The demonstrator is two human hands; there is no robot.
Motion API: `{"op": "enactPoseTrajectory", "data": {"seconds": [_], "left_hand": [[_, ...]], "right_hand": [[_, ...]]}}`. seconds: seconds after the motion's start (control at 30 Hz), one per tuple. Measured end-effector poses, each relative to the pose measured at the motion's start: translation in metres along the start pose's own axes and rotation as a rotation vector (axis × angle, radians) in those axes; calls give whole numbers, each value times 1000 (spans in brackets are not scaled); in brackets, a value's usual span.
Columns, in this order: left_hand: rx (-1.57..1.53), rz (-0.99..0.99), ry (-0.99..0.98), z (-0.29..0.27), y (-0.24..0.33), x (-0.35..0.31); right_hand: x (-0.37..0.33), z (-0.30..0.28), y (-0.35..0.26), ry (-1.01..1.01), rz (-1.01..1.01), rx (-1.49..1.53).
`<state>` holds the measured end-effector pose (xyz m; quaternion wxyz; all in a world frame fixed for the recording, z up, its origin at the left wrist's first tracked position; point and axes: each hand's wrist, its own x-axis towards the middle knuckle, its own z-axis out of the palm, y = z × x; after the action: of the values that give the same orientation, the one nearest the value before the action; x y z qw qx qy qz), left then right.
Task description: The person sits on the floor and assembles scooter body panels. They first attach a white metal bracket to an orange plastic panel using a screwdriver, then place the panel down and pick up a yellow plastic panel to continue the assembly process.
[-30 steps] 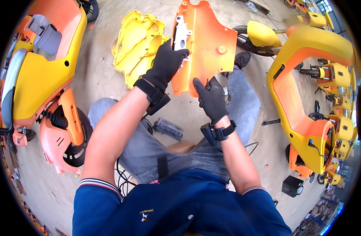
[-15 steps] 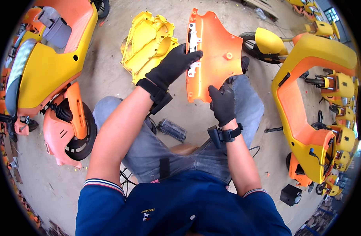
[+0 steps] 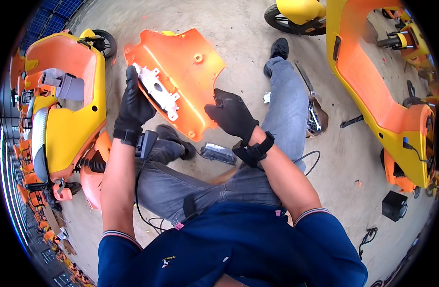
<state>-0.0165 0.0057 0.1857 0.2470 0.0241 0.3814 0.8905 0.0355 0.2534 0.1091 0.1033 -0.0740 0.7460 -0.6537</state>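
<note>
Over my lap I hold up an orange scooter body panel (image 3: 183,79), tilted, its inner side facing me. Along its left edge sits a white fitting (image 3: 157,90) with small tabs and a dark oval in the middle. My left hand (image 3: 135,107), in a black glove, is closed on the edge beside this fitting, thumb upward. At the opposite edge, my gloved right hand (image 3: 233,114) is closed with its fingers curled at the panel's rim. A bit of yellow cover (image 3: 169,33) peeks out behind the panel's top.
Yellow and orange scooter bodies stand at the left (image 3: 66,126) and right (image 3: 368,91). Between my legs lies a dark clear-faced box (image 3: 218,153). A tray of tools (image 3: 316,117) lies beyond my right leg. A black box (image 3: 394,205) rests at lower right.
The orange panel has moved left and turned, so the white fitting now slants. Both hands moved with it, and my view has shifted. The panel now mostly hides the yellow cover.
</note>
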Motion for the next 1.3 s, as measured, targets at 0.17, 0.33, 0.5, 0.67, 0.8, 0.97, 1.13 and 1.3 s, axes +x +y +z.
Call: {"op": "enactPoseTrajectory", "data": {"seconds": [0.17, 0.33, 0.5, 0.67, 0.8, 0.97, 1.13, 1.3], "left_hand": [[-130, 40, -97, -9, -2, 8], [519, 501, -28, -74, -19, 21], [1201, 933, 53, -93, 5, 43], [-35, 468, 349, -95, 25, 41], [632, 788, 471, -106, 30, 41], [819, 900, 649, -64, 3, 39], [1616, 883, 470, -115, 31, 22], [1478, 701, 506, -85, 12, 17]], "right_hand": [[7, -6, 5, -19, -85, 33], [18, -5, -23, -154, 152, -20], [44, -3, -39, -179, 226, -2], [88, -37, -17, 12, 237, -123], [143, -49, 90, 107, 484, 21], [165, -63, 253, 190, 786, 2], [152, -61, 352, 40, 835, -693], [158, -8, 351, 48, 806, -929]]}}
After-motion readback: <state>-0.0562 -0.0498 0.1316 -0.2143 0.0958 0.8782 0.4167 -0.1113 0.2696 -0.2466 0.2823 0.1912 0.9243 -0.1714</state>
